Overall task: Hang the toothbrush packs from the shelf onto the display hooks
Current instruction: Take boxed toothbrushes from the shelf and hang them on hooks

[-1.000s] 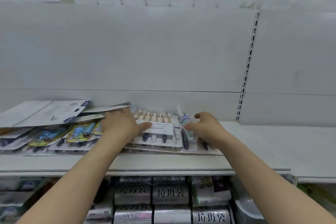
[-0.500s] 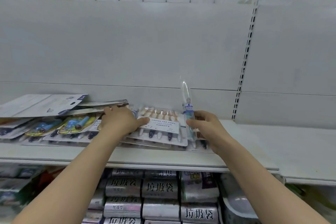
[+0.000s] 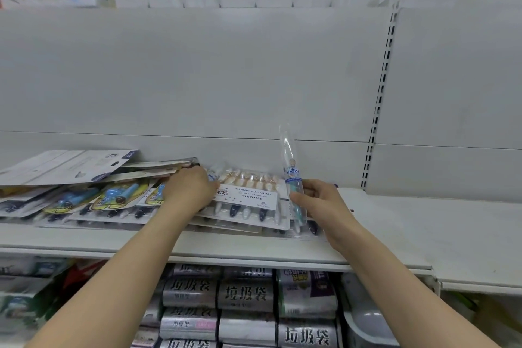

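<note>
Head view showed the slim toothbrush pack (image 3: 292,175) standing nearly upright above the middle of the shelf (image 3: 254,246), its lower half pinched between the thumb and fingers of the right hand (image 3: 322,200), its clear top against the plain white back panel (image 3: 197,70). Just left of it a flat multi-brush card (image 3: 248,198) lay atop a stack. The left hand (image 3: 187,189) rested palm-down at that card's left edge, fingertips hidden, so its hold could not be told. More carded packs (image 3: 84,198) overlapped farther left. To the right, the shelf board ran past the slotted upright (image 3: 378,99). Below the front lip, bin-bag rolls (image 3: 245,294) sat packed together.
</note>
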